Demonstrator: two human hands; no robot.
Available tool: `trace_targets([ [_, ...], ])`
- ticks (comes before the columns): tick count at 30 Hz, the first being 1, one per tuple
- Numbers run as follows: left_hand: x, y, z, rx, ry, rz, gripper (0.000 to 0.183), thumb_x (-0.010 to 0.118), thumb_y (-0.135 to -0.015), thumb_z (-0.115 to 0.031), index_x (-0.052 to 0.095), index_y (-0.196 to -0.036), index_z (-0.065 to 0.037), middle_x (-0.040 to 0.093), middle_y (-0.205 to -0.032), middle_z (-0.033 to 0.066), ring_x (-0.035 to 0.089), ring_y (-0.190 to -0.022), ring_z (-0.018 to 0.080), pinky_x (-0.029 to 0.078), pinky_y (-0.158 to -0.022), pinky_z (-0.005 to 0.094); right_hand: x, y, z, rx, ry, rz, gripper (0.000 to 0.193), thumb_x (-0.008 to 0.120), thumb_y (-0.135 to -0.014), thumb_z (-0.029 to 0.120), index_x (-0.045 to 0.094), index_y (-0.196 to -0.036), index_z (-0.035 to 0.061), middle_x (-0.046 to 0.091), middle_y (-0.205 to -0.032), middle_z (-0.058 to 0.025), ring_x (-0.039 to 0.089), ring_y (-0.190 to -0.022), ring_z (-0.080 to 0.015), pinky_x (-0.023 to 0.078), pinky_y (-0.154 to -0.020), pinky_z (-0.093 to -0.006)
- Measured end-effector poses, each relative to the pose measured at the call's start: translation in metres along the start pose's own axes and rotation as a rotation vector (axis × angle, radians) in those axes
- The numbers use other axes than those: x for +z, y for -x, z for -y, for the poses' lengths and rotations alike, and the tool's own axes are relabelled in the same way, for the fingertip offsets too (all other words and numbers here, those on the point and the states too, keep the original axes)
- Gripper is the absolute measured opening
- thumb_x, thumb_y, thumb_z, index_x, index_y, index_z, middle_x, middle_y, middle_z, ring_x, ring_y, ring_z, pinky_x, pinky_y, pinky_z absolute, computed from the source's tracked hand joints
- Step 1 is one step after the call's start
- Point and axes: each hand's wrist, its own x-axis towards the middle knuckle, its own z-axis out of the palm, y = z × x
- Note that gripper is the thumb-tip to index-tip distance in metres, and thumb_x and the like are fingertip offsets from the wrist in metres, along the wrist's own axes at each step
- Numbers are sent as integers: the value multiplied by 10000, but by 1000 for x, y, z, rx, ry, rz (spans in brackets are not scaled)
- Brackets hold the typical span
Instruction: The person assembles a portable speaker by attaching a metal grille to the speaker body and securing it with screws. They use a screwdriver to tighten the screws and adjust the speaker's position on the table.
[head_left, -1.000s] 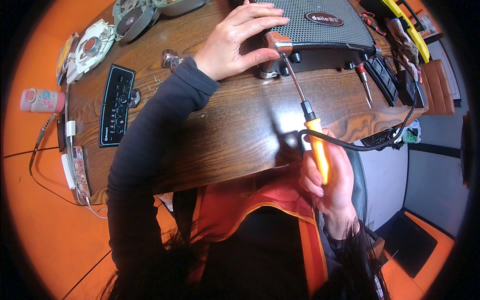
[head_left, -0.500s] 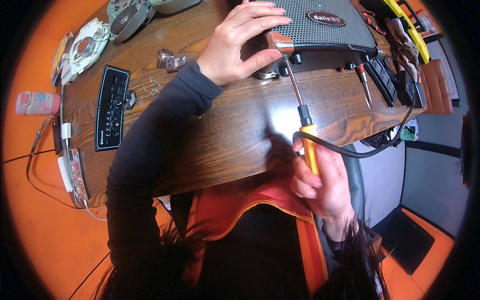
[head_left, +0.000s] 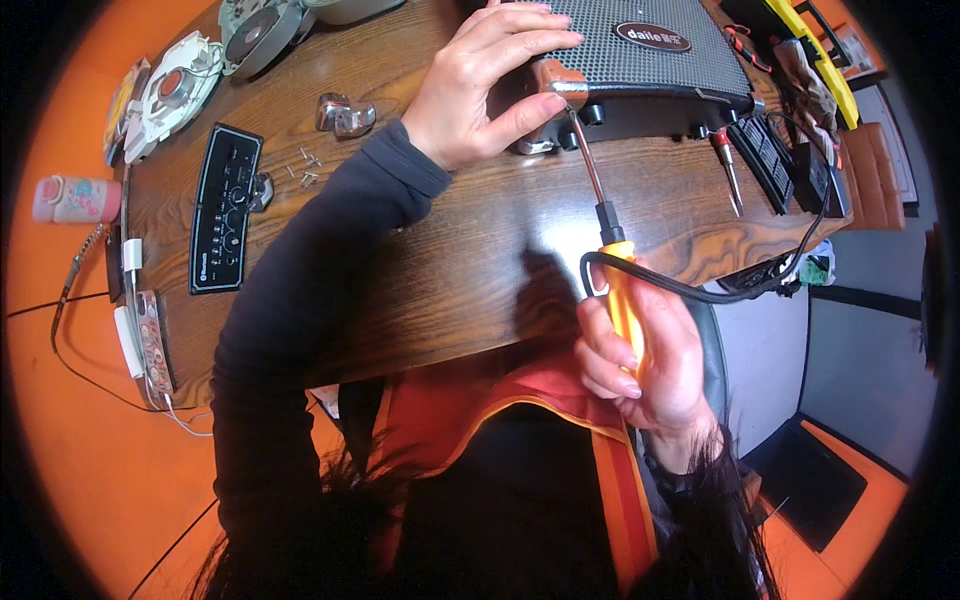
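A black speaker [head_left: 650,95] with a grey mesh grille lies on the wooden table at the top of the view. My left hand [head_left: 485,85] rests over its near left corner, fingers spread on the grille and thumb beside the shiny metal corner piece [head_left: 560,82]. My right hand [head_left: 650,360] is wrapped round the yellow handle of a screwdriver [head_left: 622,290]. The long shaft slants up and left, its tip at the corner piece near my left thumb. A black cord [head_left: 690,293] loops across the handle; whether it is attached there I cannot tell.
Loose screws [head_left: 303,165], two shiny corner pieces [head_left: 345,115] and a black control panel [head_left: 225,210] lie left of my left arm. Farther left are white speaker parts [head_left: 175,90] and a pink bottle [head_left: 77,199]. A red-handled screwdriver [head_left: 730,170] lies at the right.
My right hand has moved slightly back, and the screwdriver handle has turned a little in its fingers. The cord's loop has shifted left. My left hand stays on the speaker corner.
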Motion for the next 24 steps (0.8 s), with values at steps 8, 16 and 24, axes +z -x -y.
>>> trace_targets([
  [8, -4, 1, -4, 14, -54, 48, 580, 303, -878, -452, 556, -1186, -31, 531, -1229, 162, 439, -1206, 314, 288, -1039, 412, -4, -7, -3, 171, -588, 303, 296, 289, -983, 335, 370, -1102, 76, 378, -576, -30, 296, -354, -95, 206, -327, -217],
  [16, -3, 1, -6, -16, -35, 42, 596, 280, -872, -446, 557, -1178, -16, 533, -1227, 168, 441, -1204, 322, 289, -1042, 414, 0, -5, 5, 48, -228, 85, 289, 314, -980, 321, 418, -1045, 59, 373, -569, -18, 310, -350, -89, 231, -303, -201],
  [24, -12, 3, -12, -82, 106, 14, 423, 406, -892, -284, 537, -1210, -38, 521, -1256, 148, 422, -1232, 309, 275, -1059, 406, -28, -7, 5, 233, -606, 298, 322, 305, -982, 335, 414, -1065, 43, 392, -571, -17, 331, -359, -105, 239, -334, -214],
])
